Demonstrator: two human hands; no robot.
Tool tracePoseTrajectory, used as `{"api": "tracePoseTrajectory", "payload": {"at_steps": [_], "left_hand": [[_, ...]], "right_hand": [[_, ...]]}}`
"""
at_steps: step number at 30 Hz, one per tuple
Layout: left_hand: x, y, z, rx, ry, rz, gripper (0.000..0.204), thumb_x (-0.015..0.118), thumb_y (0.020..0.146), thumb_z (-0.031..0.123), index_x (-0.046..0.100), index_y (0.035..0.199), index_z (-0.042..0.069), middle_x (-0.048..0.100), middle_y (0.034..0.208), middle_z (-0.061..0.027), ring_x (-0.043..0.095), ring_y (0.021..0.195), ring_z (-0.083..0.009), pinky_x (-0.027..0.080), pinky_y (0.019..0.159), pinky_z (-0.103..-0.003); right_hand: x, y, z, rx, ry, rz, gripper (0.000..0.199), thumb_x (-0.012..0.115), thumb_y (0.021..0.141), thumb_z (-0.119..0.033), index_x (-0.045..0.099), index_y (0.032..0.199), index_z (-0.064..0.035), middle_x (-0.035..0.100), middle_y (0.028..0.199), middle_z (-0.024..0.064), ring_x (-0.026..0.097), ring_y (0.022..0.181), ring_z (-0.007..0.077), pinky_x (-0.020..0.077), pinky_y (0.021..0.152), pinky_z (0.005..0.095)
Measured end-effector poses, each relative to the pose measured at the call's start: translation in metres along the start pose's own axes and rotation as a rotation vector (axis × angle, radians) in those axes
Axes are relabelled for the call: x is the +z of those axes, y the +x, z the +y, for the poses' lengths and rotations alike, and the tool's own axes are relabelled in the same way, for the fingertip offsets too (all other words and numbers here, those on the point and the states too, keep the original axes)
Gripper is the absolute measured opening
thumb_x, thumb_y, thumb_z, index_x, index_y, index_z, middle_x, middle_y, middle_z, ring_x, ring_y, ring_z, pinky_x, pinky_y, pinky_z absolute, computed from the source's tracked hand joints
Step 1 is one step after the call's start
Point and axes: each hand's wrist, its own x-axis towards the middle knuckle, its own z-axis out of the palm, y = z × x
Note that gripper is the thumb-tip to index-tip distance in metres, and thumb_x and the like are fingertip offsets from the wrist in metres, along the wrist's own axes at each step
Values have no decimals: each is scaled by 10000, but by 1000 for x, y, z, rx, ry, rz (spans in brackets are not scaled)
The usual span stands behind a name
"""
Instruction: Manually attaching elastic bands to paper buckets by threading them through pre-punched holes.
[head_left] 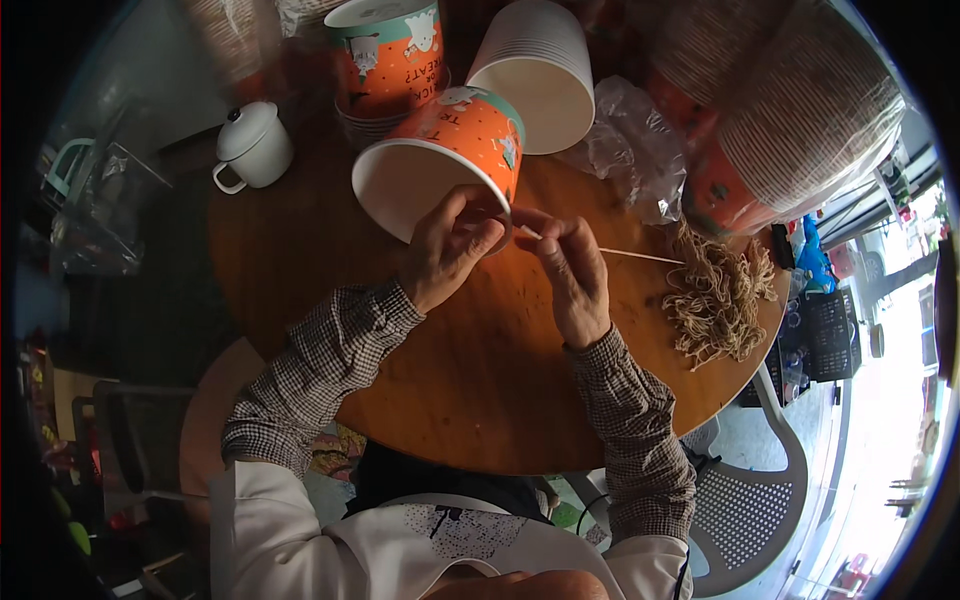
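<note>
Round wooden table [480,400] across the middle, crowded along its far edge. Tall nested stacks of buckets [810,110] lying at upper right, bulky and ribbed, apparently waiting. Beside them a white bucket stack [535,85] on its side, mouth toward the camera, and an upright printed stack [385,60] behind. Crumpled clear bag [635,145] between the white stack and the big stacks.

Nearer, one orange bucket [445,160] tipped on its side near the table's middle, open mouth facing down-left, just in front of the hands. Left hand [445,250] closed over the lower rim, thumb and fingers clamped on the edge. Right hand [575,270] just beside it, fingertips pinched shut on the end of a pale cord [640,255], held right at the rim. Rest of that cord stretched straight out to the right, toward a loose heap of tan cords [715,295] at the table's right edge.

Judging from this: end of the cord at the rim but not visibly fastened; whether through a hole, impossible to tell. No handle seen on any bucket in view; heap large, so probably early going.

Small white lidded pot [252,145] off to the left, well apart, untouched.
</note>
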Motion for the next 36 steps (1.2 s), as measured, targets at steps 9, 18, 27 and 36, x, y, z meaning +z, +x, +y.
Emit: {"api": "tracePoseTrajectory", "payload": {"at_steps": [9,18,27,36], "left_hand": [[2,2,2,281,416,-43,218,616,884,118,554,1052,-6,636,866,-131,655,770,-240,516,646,-307],[2,2,-14,255,476,-55,102,627,838,57,603,918,0,622,844,-113,620,716,-234,487,600,-314],[4,8,-6,191,544,-42,148,675,819,144,626,906,35,631,845,-102,615,746,-235,491,644,-327],[-12,6,-23,243,916,-188,187,645,797,74,646,982,49,666,922,-94,626,867,-292,489,792,-367]], "right_hand": [[-8,-2,1,70,-29,-39,81,504,970,-103,489,980,-24,609,1123,103,561,1046,150,423,935,285],[-18,-2,9,32,-280,53,76,524,952,-83,512,967,-10,596,967,49,574,914,107,463,808,252],[-20,-2,4,-45,-321,47,59,511,944,-50,514,972,2,587,1137,127,559,1062,177,456,899,303],[-15,3,-5,-192,-353,125,79,495,954,-68,514,1001,-7,567,1198,142,552,1099,189,467,903,322]]}}
